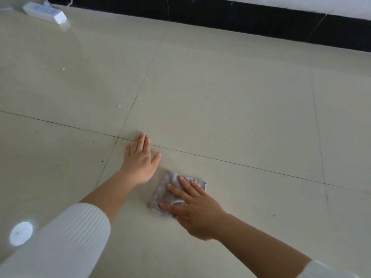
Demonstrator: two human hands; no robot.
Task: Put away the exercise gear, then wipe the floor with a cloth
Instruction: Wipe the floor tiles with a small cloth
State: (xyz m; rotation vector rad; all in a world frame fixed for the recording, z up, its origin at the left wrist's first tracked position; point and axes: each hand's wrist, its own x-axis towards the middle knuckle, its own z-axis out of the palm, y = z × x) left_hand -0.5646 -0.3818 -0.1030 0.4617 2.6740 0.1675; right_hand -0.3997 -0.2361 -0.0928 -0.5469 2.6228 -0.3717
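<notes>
A small grey cloth [167, 190] lies flat on the pale tiled floor [230, 109]. My right hand [195, 212] presses down on it with fingers spread over its near right part. Just to the cloth's upper left, my left hand [140, 159] rests palm-down on the bare tile, fingers together and pointing away from me, holding nothing. The two hands are a short gap apart. No exercise gear shows in this view.
A white power strip [45, 13] lies on the floor at the far left, near a black skirting band [251, 21] along the wall. Small dark specks and pale crumbs dot the tiles on the left. A bright light spot [21, 233] reflects at the lower left.
</notes>
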